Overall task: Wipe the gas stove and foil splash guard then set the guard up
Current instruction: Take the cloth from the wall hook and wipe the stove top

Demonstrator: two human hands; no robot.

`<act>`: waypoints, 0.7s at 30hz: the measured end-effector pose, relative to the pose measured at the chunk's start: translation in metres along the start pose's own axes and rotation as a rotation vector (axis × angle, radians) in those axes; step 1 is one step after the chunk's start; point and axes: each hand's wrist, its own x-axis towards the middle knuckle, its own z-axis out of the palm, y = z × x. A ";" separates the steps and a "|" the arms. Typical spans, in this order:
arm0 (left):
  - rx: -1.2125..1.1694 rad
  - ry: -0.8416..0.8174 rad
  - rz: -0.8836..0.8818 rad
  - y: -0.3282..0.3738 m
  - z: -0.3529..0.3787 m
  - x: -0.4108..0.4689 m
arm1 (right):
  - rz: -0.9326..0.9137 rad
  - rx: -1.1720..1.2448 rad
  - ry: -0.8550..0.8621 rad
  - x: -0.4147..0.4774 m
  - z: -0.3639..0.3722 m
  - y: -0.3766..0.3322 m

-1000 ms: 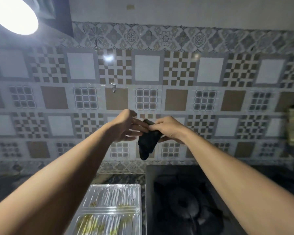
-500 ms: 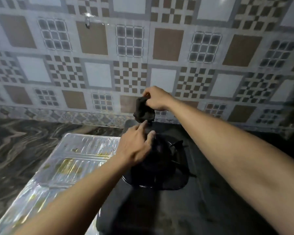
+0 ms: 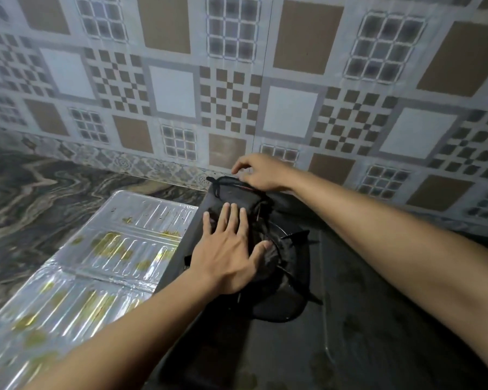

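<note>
Left hand (image 3: 231,249) flat on dark cloth (image 3: 234,198), fingers spread. Right hand (image 3: 261,171) loosely pinching cloth's far edge. Cloth on gas stove (image 3: 350,319), over burner (image 3: 288,249). Might snag on prongs. Greasy foil guard (image 3: 96,266) flat beside stove; could slide if bumped.

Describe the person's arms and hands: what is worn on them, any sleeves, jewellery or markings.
Both forearms are bare for as far as the frame shows; no sleeve edge comes into view. The left hand and right hand wear no gloves. No rings, watch, bracelet or bands show on the fingers or wrists, and no tattoos or other markings are visible. Fingernails look short and unpainted.
</note>
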 end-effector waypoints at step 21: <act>0.099 -0.039 -0.038 0.000 0.003 0.004 | -0.034 -0.028 -0.381 0.002 0.006 0.078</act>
